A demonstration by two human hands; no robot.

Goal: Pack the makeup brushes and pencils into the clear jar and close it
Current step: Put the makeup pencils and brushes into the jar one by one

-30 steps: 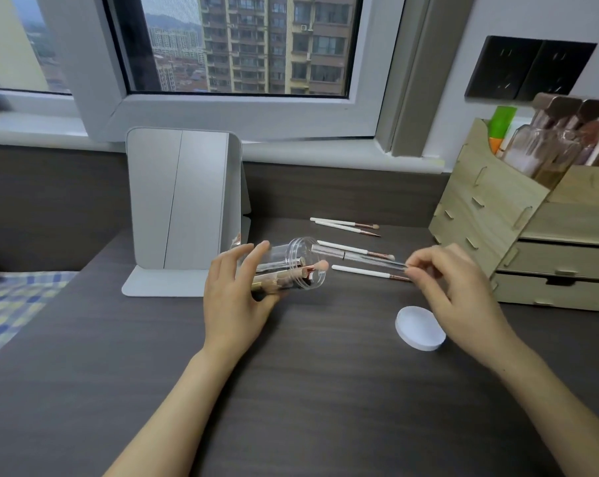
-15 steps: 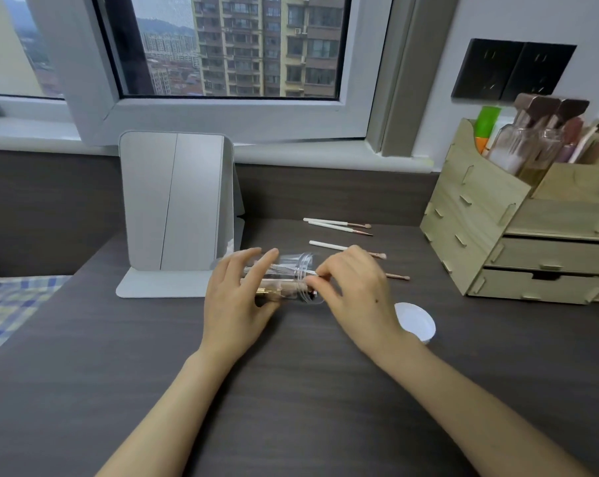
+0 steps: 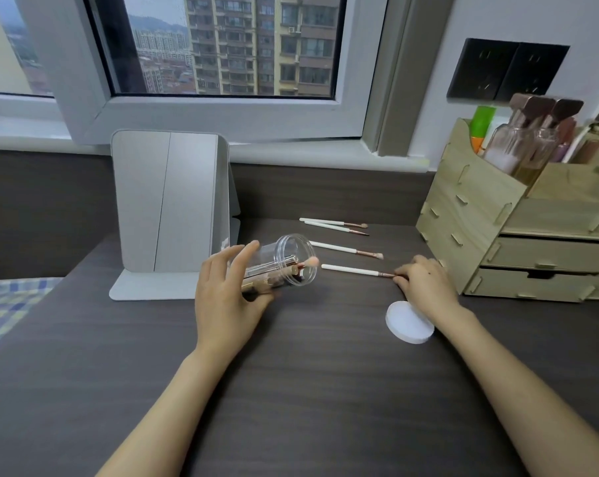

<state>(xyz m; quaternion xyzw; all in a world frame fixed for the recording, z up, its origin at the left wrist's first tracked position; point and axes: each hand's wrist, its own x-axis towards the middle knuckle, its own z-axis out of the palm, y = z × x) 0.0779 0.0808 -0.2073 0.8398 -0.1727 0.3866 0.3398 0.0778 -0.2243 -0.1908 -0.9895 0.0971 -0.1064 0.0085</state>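
Note:
My left hand point(image 3: 227, 294) holds the clear jar point(image 3: 284, 261) tilted on its side, its open mouth facing right. Several brushes lie inside the jar, one pink tip poking out of the mouth. My right hand point(image 3: 425, 282) pinches the bristle end of a white-handled brush point(image 3: 351, 270) that lies on the dark table just right of the jar. Another white brush point(image 3: 342, 249) lies behind it. Two more white brushes point(image 3: 332, 224) rest farther back. The white round lid point(image 3: 408, 327) sits flat on the table below my right wrist.
A grey folding mirror point(image 3: 170, 204) stands behind the jar on the left. A wooden drawer organizer point(image 3: 518, 232) with bottles fills the right side, close to my right hand. The dark table point(image 3: 308, 390) extends toward me; a checked cloth point(image 3: 5, 304) lies beyond its left edge.
My right hand pushed a brush into the jar, then moved right to the nearest brush on the table and closed on its bristle end. The jar stayed in my left hand.

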